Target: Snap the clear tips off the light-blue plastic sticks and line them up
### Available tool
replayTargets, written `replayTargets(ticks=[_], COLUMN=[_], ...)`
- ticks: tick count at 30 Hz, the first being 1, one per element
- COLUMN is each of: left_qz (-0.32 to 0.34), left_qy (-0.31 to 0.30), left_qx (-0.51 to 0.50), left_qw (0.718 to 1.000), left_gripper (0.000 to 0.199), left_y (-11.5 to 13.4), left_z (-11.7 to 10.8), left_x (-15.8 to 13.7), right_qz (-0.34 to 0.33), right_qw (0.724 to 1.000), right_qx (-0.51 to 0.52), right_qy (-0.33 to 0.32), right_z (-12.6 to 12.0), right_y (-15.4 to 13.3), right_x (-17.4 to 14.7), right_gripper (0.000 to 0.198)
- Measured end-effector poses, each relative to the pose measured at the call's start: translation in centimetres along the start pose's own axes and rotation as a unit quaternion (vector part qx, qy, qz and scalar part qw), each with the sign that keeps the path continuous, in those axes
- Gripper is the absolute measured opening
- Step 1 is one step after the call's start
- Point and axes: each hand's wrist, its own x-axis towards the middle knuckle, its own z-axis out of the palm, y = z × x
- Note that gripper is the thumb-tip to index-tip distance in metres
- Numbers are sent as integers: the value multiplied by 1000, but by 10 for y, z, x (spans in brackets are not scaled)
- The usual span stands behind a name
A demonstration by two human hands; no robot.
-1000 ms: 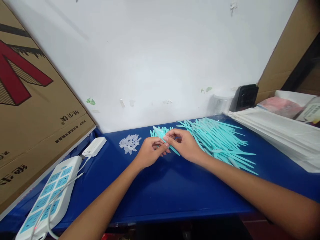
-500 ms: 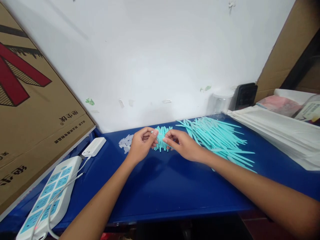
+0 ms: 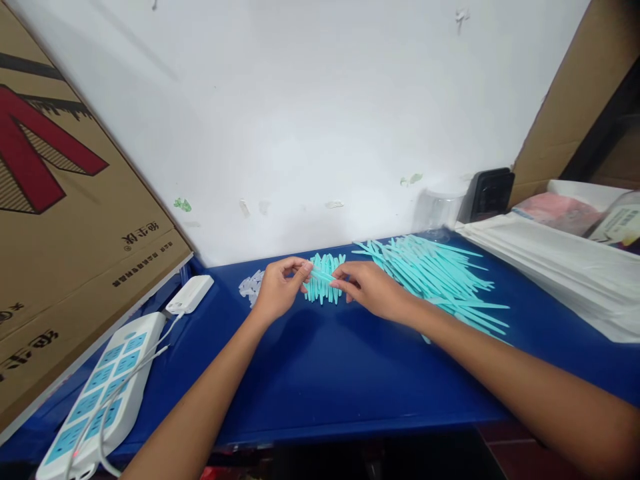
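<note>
Between my two hands is a thin turquoise stick (image 3: 323, 275), tilted slightly down to the right. My left hand (image 3: 283, 285) pinches its left end between thumb and fingers. At its right end, my right hand (image 3: 364, 288) has its fingertips closed on it. Just behind the hands lies a small pile of short turquoise sticks (image 3: 325, 293) on the blue table. Small pale translucent pieces (image 3: 251, 287) lie left of it, partly covered by my left hand. A larger heap of long turquoise sticks (image 3: 435, 273) spreads out beyond my right forearm.
A white power strip (image 3: 110, 393) with cables and a white adapter (image 3: 190, 295) sit at the left, before a cardboard box (image 3: 90, 233). At the right are stacked white sheets (image 3: 550, 260), a clear container (image 3: 437, 212) and a black object (image 3: 490, 193). A white wall (image 3: 310, 120) stands behind.
My right hand has shifted slightly right along the stick, and more of the stick shows between my hands. My left hand stays nearly in place.
</note>
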Motion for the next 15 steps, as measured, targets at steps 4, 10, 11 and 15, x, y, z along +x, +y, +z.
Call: replayTargets(ticks=[4, 10, 11, 15], left_qz=[1, -15, -15, -14], left_qy=[-1, 19, 23, 40], left_qx=[-8, -37, -38, -37], left_qw=[1000, 999, 999, 998], left_gripper=[36, 36, 36, 38], left_y=[-4, -8, -8, -7], left_z=[0, -2, -3, -5], left_x=[2, 4, 5, 5], right_qz=[24, 49, 55, 67], right_qw=[999, 995, 994, 993], right_qx=[23, 84, 89, 96], right_qy=[-7, -21, -23, -33], right_z=[0, 1, 1, -1], right_y=[0, 1, 1, 0], right_x=[-1, -1, -1, -1], right_gripper=[19, 23, 24, 29])
